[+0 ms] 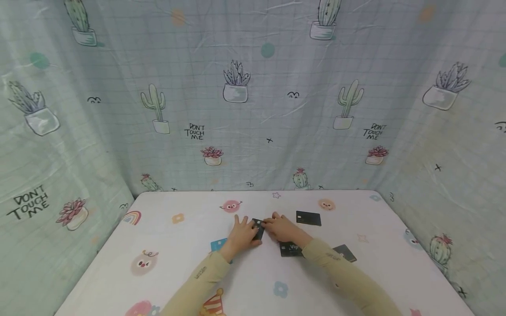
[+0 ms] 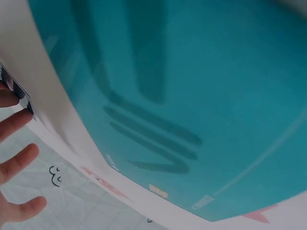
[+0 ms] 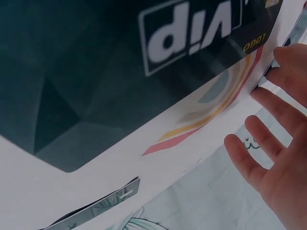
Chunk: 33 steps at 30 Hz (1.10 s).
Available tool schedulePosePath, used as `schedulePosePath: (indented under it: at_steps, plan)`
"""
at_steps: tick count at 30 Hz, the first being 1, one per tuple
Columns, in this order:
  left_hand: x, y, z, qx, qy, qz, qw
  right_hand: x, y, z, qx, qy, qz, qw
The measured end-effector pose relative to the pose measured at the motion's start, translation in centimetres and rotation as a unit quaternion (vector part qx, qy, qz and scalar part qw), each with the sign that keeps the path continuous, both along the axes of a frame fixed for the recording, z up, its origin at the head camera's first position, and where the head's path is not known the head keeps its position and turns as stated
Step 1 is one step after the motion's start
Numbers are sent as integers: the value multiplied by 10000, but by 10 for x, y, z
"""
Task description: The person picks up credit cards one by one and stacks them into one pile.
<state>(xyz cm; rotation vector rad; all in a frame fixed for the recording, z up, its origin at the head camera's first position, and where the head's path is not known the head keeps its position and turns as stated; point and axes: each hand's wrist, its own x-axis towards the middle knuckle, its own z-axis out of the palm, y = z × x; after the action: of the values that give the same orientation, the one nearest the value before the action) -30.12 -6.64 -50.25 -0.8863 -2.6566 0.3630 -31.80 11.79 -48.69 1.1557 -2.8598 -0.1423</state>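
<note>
On the white table a black card [image 1: 258, 229] with a chip lies between the two hands. My left hand [image 1: 240, 235] holds it from the left with thumb and index finger, its other fingers spread. From the right, my right hand [image 1: 282, 227] pinches its upper right edge between thumb and index finger. A blue card [image 2: 192, 110] lies under the left wrist, partly hidden in the head view. Beneath the right wrist lies a dark card marked Vip [image 3: 100, 91]. In both wrist views the held card is seen only as a thin edge beside the fingertips.
Another black card [image 1: 309, 218] lies to the right of the right hand, farther back. A dark card [image 1: 345, 253] is partly covered by the right sleeve. The table [image 1: 178, 259] has printed cartoon figures, and a patterned curtain [image 1: 253, 118] hangs behind its far edge.
</note>
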Motion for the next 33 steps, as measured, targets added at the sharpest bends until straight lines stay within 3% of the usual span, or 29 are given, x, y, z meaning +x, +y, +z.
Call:
schedulePosePath:
  at_steps: [7, 10, 20, 33]
  plan:
    - [2, -1, 1, 83, 189, 303, 9993, 4, -6, -2, 275, 492, 103, 9984]
    - [1, -3, 0, 88, 296, 292, 9991, 3, -7, -4, 262, 549, 104, 9981]
    - [-3, -6, 1, 13, 335, -53, 9994, -6, -6, -8, -61, 119, 33, 9999]
    - [-9, -12, 0, 148, 153, -219, 9995, -12, -5, -7, -285, 77, 34, 9996]
